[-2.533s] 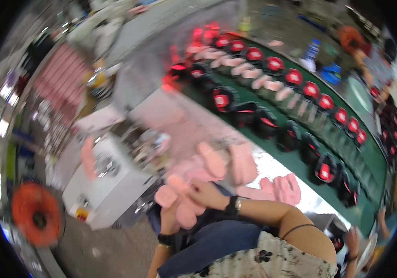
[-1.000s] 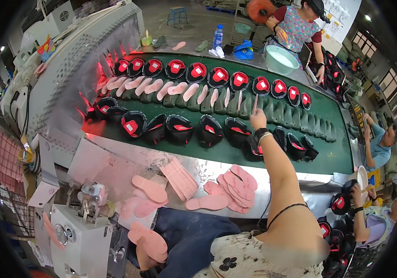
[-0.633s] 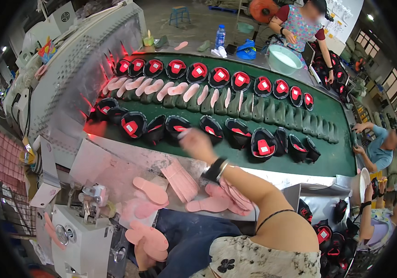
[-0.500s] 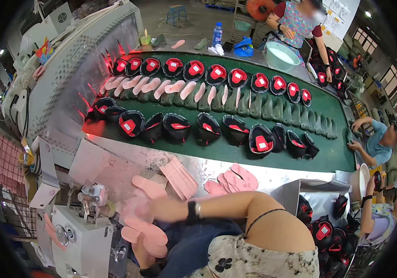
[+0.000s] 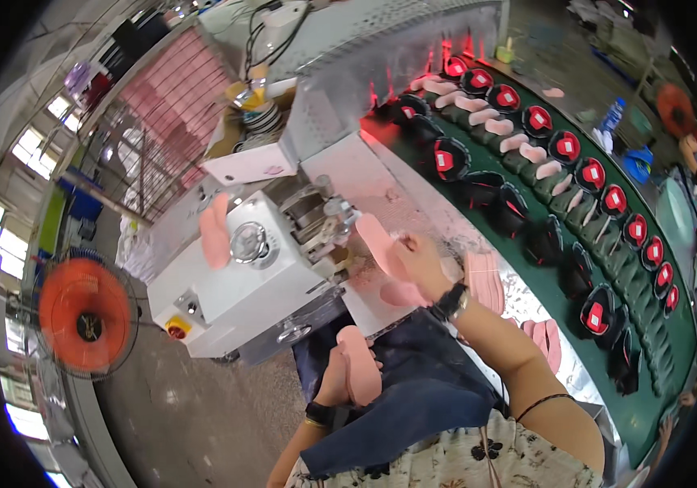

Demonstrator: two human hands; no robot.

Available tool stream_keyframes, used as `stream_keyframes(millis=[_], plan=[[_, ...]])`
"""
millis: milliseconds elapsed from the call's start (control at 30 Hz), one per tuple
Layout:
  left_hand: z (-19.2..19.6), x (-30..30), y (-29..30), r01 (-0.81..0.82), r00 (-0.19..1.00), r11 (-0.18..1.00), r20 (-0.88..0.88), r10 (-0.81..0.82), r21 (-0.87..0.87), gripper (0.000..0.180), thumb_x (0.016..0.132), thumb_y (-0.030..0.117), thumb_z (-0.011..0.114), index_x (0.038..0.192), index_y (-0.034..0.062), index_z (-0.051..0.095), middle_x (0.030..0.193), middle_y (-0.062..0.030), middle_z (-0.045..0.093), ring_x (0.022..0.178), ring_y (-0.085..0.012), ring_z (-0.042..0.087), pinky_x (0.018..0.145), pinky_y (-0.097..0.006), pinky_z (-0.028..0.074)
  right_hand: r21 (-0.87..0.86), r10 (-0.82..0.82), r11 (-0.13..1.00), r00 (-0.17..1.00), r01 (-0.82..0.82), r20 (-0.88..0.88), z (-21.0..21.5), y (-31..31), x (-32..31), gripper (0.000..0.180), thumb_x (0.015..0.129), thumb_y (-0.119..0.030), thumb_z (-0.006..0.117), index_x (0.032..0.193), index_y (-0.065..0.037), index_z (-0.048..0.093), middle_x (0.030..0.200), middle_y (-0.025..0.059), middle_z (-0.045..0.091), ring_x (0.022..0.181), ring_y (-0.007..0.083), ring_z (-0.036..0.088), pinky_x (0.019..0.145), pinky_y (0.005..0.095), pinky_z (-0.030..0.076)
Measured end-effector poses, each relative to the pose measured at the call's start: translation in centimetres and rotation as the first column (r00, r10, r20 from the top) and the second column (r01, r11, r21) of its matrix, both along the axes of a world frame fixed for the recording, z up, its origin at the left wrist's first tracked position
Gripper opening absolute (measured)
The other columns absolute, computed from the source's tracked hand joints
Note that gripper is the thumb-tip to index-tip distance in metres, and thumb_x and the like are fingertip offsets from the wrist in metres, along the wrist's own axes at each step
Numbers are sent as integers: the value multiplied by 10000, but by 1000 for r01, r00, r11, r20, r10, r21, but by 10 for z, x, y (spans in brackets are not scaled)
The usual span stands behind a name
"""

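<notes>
My left hand (image 5: pixel 334 376) is closed around pink insoles (image 5: pixel 360 368), held low in front of the dark blue apron; how many there are I cannot tell. Further up and to the right, my right hand (image 5: pixel 421 262) grips a pink insole (image 5: pixel 375 241) by its near end. That insole's far end points at the metal roller head (image 5: pixel 321 218) of a white machine (image 5: pixel 234 264), close beside it. Another pink insole (image 5: pixel 401 294) lies on the bench just below my right hand. More pink insoles (image 5: pixel 215 233) rest on top of the machine.
To the right runs a green conveyor (image 5: pixel 511 244) with black-and-red shoe uppers (image 5: pixel 451 159), green lasts (image 5: pixel 584 215) and insoles. Insole stacks (image 5: pixel 485 278) lie on the metal bench. An orange fan (image 5: pixel 86 313) stands left; an open box (image 5: pixel 263 159) sits behind the machine.
My view has swung left toward the machine. My right hand has moved off the left one and now holds an insole out by the roller head. The left hand keeps its insoles.
</notes>
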State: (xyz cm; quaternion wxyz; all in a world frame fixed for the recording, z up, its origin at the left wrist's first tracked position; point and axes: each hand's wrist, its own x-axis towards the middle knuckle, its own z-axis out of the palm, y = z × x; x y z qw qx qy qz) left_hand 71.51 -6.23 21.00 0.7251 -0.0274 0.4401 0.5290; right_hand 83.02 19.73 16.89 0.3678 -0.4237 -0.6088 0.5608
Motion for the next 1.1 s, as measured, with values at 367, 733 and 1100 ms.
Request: stream_keyframes(millis=[367, 733, 1100], plan=[[-4, 5, -15, -85, 994, 996, -77, 83, -31, 514, 984, 419, 335, 1266, 11, 471, 999, -96, 574, 904, -260, 636, 784, -413, 549, 558, -123, 807, 870, -191, 477, 70, 42, -21, 410, 815, -202, 642, 1170, -20, 549, 1027, 178, 629, 945, 392, 602, 772, 448, 492], [13, -4, -7, -68, 976, 998, -207, 68, 10, 514, 1014, 401, 331, 1327, 4, 426, 1144, -154, 590, 1021, -306, 624, 860, -438, 529, 235, -53, 972, 979, 6, 195, 13, 80, -88, 326, 857, -250, 632, 1057, 7, 624, 869, 183, 661, 672, 294, 659, 628, 405, 537], [-14, 3, -2, 142, 957, 987, -264, -120, 69, 548, 1009, 431, 379, 1366, 16, 379, 1251, -163, 560, 1105, -268, 572, 959, -382, 460, 64, -704, 710, 709, 701, 41, 25, 97, 275, 198, 919, -158, 539, 1057, -42, 455, 723, 148, 622, 547, 244, 658, 439, 358, 513]])
